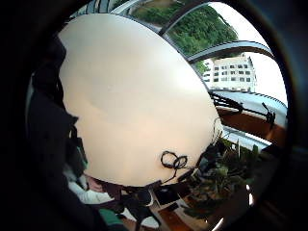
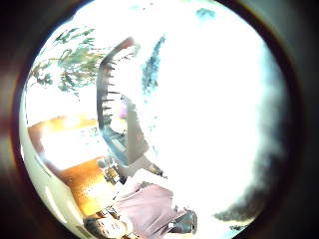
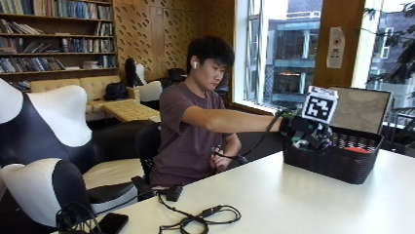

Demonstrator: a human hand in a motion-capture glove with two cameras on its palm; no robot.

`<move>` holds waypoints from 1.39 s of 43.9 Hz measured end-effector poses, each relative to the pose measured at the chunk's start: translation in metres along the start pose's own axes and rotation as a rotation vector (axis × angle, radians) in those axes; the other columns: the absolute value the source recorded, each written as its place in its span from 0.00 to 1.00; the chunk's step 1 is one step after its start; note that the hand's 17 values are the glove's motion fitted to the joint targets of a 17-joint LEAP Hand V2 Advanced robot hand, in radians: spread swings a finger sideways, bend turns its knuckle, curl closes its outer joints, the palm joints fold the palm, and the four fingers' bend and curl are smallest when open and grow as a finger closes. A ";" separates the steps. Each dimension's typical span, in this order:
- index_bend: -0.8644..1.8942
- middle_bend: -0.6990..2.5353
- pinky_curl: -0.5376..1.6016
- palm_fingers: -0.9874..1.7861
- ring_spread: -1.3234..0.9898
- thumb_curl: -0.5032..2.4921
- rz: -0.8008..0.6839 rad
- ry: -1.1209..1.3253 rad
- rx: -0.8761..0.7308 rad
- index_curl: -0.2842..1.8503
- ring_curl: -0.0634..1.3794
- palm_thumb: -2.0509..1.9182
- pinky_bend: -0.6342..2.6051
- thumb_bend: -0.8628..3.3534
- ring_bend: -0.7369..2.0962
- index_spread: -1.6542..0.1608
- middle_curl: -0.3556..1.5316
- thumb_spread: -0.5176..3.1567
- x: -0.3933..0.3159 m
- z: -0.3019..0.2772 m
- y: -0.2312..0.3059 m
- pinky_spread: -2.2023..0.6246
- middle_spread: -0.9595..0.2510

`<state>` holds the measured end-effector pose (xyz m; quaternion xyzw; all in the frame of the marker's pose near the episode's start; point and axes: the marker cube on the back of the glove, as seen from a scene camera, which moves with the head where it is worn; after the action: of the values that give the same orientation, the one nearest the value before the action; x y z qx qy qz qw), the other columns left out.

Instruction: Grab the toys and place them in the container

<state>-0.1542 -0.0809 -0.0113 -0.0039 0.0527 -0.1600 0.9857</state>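
Surface: broad white tabletop (image 3: 285,195), bare w/ lots of room in front of basket.
Basket: black woven plastic container (image 3: 330,163) near far edge, red toy (image 3: 357,150) inside.
Hand: black-gloved right hand (image 3: 310,134) over basket's near rim; grip can't tell.

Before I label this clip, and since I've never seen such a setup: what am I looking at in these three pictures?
No machine here: a person sits at a white table and reaches out the gloved right hand over a black basket. Something red lies inside the basket. The ordinary picture comes from a camera across the table. The two round ones come from tiny cameras on that hand's palm; one shows the tabletop and a black cord, the other mostly glare. The fingers are curled, but I cannot tell whether they hold a toy.
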 end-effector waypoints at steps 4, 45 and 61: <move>0.46 0.50 0.51 0.72 0.42 0.42 -0.058 -0.032 0.048 0.32 0.49 0.67 0.55 0.21 0.69 0.75 0.49 0.33 -0.028 -0.048 0.008 0.66 0.47; 0.32 0.30 0.53 0.18 0.50 0.37 -0.175 0.080 -0.155 0.35 0.44 0.53 0.61 0.18 0.63 0.79 0.48 0.41 -0.286 -0.079 -0.039 0.72 0.64; 0.34 0.25 0.45 0.23 0.58 0.31 -0.202 0.064 -0.079 0.27 0.28 0.50 0.52 0.19 0.44 0.81 0.39 0.45 -0.265 -0.086 -0.029 0.78 0.80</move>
<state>-0.4226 -0.0239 -0.0688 -0.0431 0.0898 -0.2562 0.9615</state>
